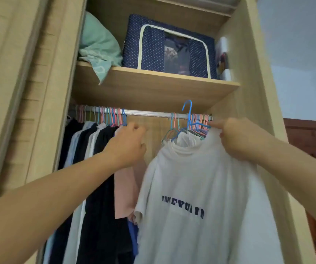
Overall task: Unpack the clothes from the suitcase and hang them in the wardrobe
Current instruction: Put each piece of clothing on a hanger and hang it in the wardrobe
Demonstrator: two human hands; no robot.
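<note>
Clothes are what we see most of; the one in hand is a white T-shirt [201, 187] with dark blue lettering across its chest, hung on a blue hanger [189, 119] whose hook stands just above the metal rail [149, 112], in front of it rather than plainly over it; we cannot tell whether the hook touches the rail. Our right hand [235, 140] pinches the shirt's shoulder and the hanger end beneath it, fingers curled around the cloth, up close to the right end of the rail. Our left hand [128, 145] reaches into the gap in the middle of the rail, fingers loosely bent against the clothes hanging on the left; whether it grips any of them we cannot tell. Those hanging clothes [88, 149] are dark, white and pale pink pieces on pink and blue hangers, bunched at the left; a cluster of bare hangers [201, 121] sits at the right end, behind the shirt. Above the rail a wooden shelf [153, 80] carries a crumpled mint-green cloth [98, 46] and, just beside it, a navy dotted storage box [164, 48] with white trim and a clear front window.
</note>
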